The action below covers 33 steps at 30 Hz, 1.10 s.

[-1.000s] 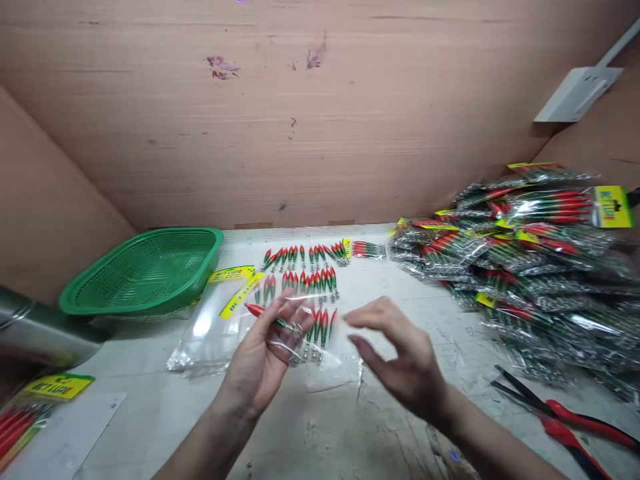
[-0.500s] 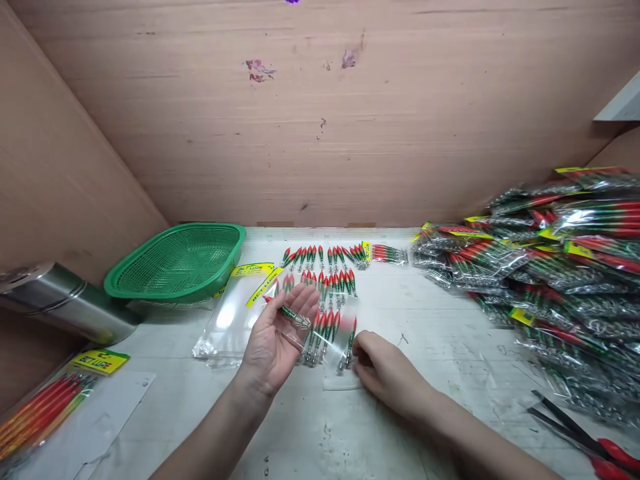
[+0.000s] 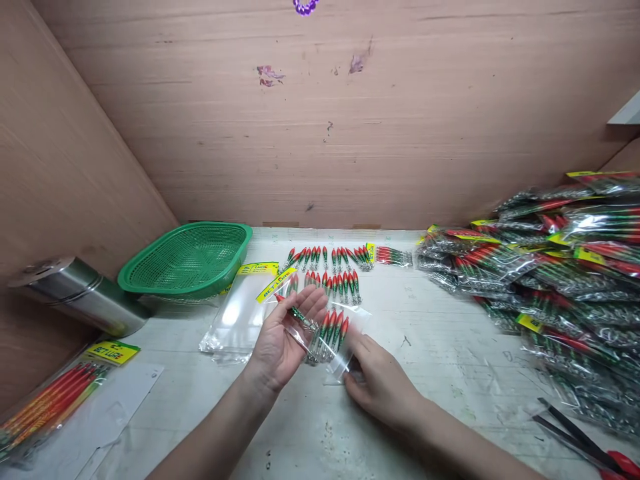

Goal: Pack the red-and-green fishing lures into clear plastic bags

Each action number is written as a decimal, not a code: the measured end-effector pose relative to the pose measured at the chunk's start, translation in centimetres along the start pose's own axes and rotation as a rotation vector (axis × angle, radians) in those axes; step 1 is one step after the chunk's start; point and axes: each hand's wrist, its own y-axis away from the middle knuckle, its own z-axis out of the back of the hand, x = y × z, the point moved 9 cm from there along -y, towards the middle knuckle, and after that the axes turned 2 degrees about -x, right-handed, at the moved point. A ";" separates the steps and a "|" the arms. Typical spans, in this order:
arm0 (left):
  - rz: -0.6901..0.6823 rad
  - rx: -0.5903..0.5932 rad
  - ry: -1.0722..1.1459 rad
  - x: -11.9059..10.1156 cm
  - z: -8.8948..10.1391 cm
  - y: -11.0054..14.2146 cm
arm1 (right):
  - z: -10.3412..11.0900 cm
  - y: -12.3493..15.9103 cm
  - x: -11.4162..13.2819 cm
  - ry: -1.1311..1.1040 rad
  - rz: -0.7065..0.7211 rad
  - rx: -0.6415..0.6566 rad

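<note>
Lure (image 3: 301, 316) lies across cupped left grip (image 3: 280, 343), thumb-held — right grip (image 3: 377, 380) curled, hold unclear.

Located at back left of bench (image 3: 450, 360): green mesh basket (image 3: 187, 259), with metal cylinder (image 3: 85, 297) just beside. At front left: white sheet (image 3: 127, 403). At front right: red-handled tool (image 3: 586, 439), partly out of view. Behind: stained panel (image 3: 320, 167). Top center: purple beaded ring (image 3: 306, 11).

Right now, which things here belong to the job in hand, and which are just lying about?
Seemingly part of the job:
left hand, holding a red-and-green lure
right hand, beside clear plastic film
loose lures
stacked clear bags
packaged lures

Apparently just lying about, untouched:
green plastic basket
steel canister
orange-red lure packet
red-handled tool
</note>
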 end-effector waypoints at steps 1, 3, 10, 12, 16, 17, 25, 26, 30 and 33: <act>0.001 -0.008 -0.008 0.0 0.1 0.0 | 0.8 0.3 -0.2 -0.004 -0.012 -0.004; 0.001 -0.024 -0.032 0.1 0.3 0.0 | 3.4 1.0 -0.7 -0.027 -0.043 -0.028; 0.023 -0.015 -0.089 0.9 0.5 -0.2 | 14.0 3.8 2.5 -0.155 0.134 -0.075; 0.052 -0.016 -0.111 1.3 0.5 0.0 | 13.1 3.7 4.9 -0.101 0.236 0.036; 0.161 0.077 -0.185 2.9 -0.1 0.8 | 10.6 2.3 7.9 0.103 0.376 -0.035; 0.188 0.111 -0.204 3.3 -0.4 1.0 | 10.2 1.9 8.2 0.163 0.397 -0.089; 0.253 0.178 -0.255 4.6 -0.9 2.0 | 9.0 1.4 8.6 0.355 0.424 -0.307; 0.256 0.177 -0.259 4.7 -0.9 2.0 | 9.0 1.5 8.6 0.357 0.423 -0.331; 0.240 0.134 -0.287 4.6 -0.6 1.8 | 8.9 1.7 8.8 0.375 0.466 -0.424; 0.246 0.128 -0.266 4.7 -0.5 1.8 | 8.6 1.5 8.3 0.354 0.431 -0.422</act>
